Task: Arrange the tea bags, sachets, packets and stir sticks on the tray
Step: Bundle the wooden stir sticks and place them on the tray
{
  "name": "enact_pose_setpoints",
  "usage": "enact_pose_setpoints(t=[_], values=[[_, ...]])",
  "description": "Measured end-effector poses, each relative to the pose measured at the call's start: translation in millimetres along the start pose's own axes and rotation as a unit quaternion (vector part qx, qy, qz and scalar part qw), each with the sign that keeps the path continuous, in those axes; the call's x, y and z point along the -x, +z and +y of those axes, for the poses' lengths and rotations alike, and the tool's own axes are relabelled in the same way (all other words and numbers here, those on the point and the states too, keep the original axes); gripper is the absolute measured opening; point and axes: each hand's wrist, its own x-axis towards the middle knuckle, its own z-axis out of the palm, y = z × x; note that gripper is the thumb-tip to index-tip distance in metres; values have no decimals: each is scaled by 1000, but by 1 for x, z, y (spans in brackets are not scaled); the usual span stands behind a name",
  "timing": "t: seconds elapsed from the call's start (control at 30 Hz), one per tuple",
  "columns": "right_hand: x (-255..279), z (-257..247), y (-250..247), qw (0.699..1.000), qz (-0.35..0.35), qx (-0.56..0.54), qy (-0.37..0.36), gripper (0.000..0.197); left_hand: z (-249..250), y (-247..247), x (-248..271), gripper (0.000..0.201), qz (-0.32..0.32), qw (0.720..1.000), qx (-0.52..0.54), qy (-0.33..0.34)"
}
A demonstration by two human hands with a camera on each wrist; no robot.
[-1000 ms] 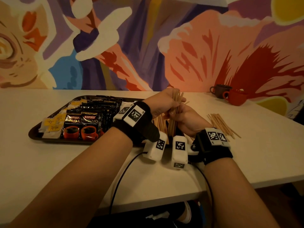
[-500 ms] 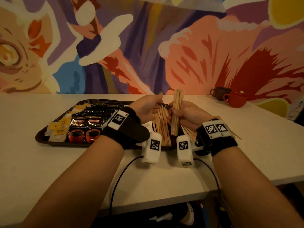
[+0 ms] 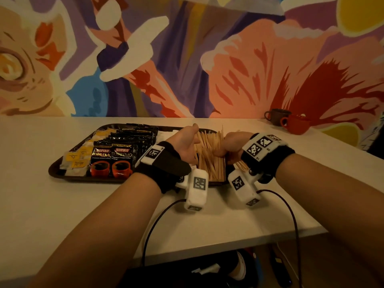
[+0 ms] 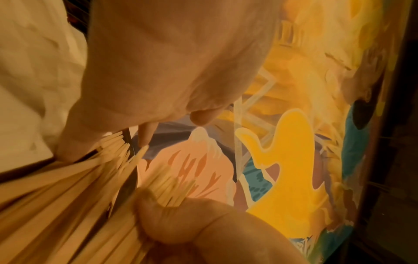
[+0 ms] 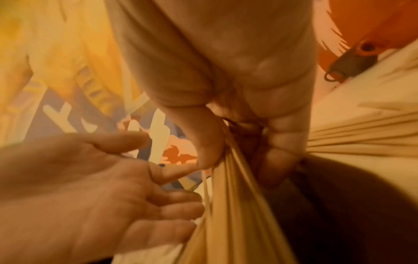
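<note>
- In the head view both forearms reach up from the bottom corners of the frame and meet at centre, over the right end of the tray on the pale bench.
- The left hand is just left of centre, palm turned toward the right of the frame, thumb uppermost. Its fingers are straight and spread, so the grip is wide and holds nothing; the fingertips lie against the left side of the pile of stir sticks.
- The right hand sits just right of centre, its back to the camera, knuckles bent down over the pile.
- In the right wrist view its thumb and curled fingers pinch a bundle of stir sticks that fans toward the bottom of the frame; the grip is pressed tight on them.
- The left wrist view is blurred; it shows stir sticks fanning from the lower left.
- The stir sticks lie heaped in the tray's right part; a few more show on the bench below the right wrist.
- Black coffee packets fill the tray's middle, and yellow-tagged tea bags lie at its left end.
- Two mugs stand at the right edge, well apart from the tray.
</note>
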Motion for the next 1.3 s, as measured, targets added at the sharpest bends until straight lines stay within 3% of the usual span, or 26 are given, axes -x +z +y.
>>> enact_pose_setpoints(t=[0.1, 0.23, 0.53, 0.83, 1.03, 1.13, 1.23, 1.3], values=[[4, 0, 1, 994, 15, 104, 16, 17, 0, -3, 0, 65, 10, 1000, -5, -11], [5, -1, -2, 988, 25, 150, 11, 22, -2, -2, 1, 68, -3, 1000, 2, -18], [2, -2, -4, 985, 4, 172, 6, 15, -1, 5, 7, 65, -15, 1000, 8, -6], [-5, -3, -8, 991, 39, 129, 15, 22, 2, 2, -2, 64, -17, 1000, -13, 14], [-9, 23, -41, 987, 143, -62, -37, 26, 0, 8, -14, 66, -60, 996, 27, 61], [-8, 46, -71, 979, 170, -112, -12, 30, 0, 22, -18, 66, -90, 993, 46, 62], [-22, 80, -101, 977, 202, -68, 7, 36, 0, 40, -24, 65, -104, 993, 43, 41], [-34, 103, -115, 971, 233, 34, 31, 38, -4, 54, -28, 65, -105, 993, 40, 22]])
